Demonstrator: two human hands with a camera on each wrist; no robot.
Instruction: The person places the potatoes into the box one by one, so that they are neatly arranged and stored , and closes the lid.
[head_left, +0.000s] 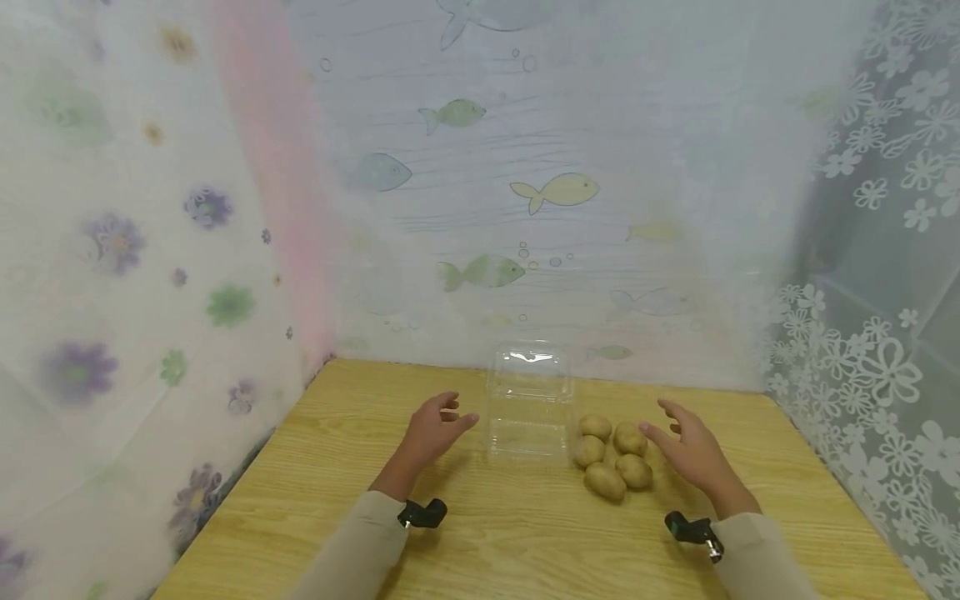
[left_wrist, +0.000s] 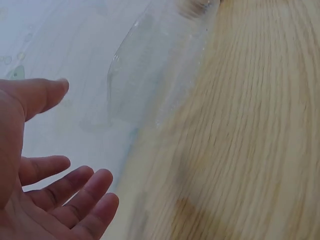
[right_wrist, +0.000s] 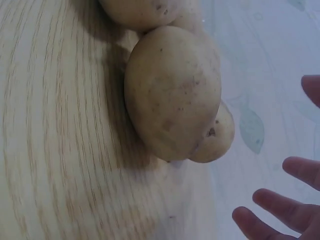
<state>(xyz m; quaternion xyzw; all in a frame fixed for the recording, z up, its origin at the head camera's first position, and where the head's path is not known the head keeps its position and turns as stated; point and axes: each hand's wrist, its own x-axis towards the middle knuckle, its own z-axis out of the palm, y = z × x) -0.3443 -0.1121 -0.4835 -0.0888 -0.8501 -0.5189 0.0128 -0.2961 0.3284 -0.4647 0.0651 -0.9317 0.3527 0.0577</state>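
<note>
A clear plastic clamshell box (head_left: 529,425) stands on the table with its lid raised at the back. Just to its right lie several potatoes (head_left: 604,481) in a loose cluster. My left hand (head_left: 435,429) hovers left of the box, fingers relaxed and holding nothing; the left wrist view shows the thumb and fingers (left_wrist: 92,195) spread apart beside the clear plastic wall (left_wrist: 145,65). On the other side, my right hand (head_left: 693,446) is beside the potatoes, thumb near the far right one. In the right wrist view, a large potato (right_wrist: 172,92) fills the middle, with bare fingertips (right_wrist: 245,220) off to the right.
The wood-grain table (head_left: 495,542) ends at a back curtain (head_left: 450,208) printed with fish. A flowered curtain (head_left: 135,292) hangs at the left, and a sheet with white flowers (head_left: 870,375) at the right. Both wrists wear black camera mounts (head_left: 423,514).
</note>
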